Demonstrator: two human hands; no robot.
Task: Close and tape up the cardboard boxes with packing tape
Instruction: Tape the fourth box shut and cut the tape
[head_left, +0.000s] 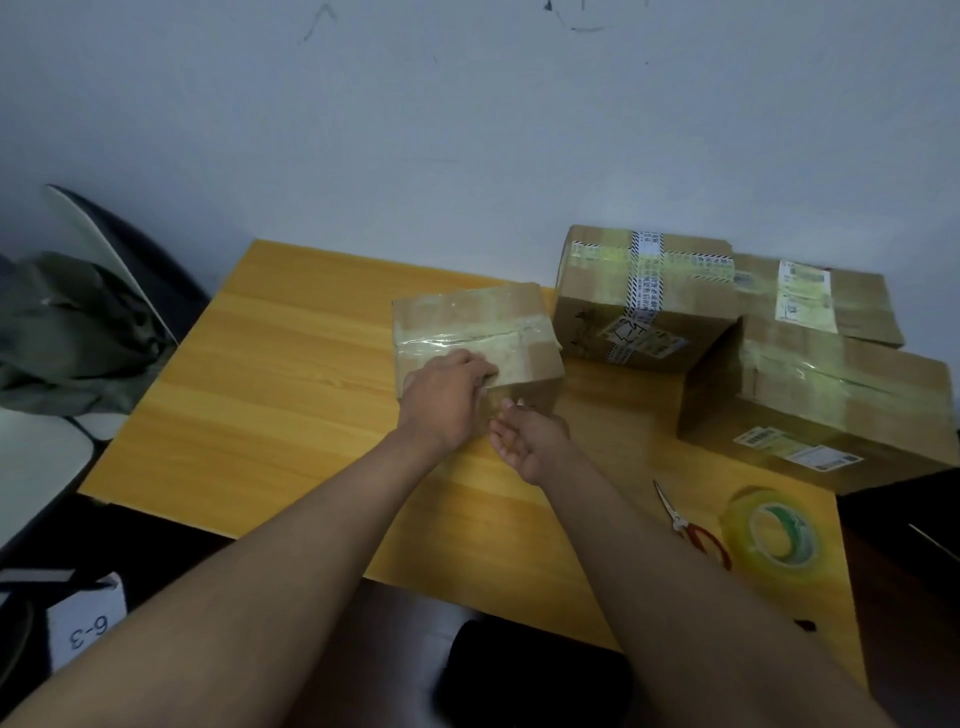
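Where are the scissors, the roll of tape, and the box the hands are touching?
scissors (693, 530): head view, on the pivot where blades meet red handles.
roll of tape (748, 540): head view, on its clear outer band.
small box (467, 312): head view, on its taped top.

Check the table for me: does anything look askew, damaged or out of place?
Nothing serious. The clear tape on the small cardboard box under the left hand looks wrinkled and uneven. The red-handled scissors and yellowish roll of clear packing tape lie near the yellow wooden table's front right edge.
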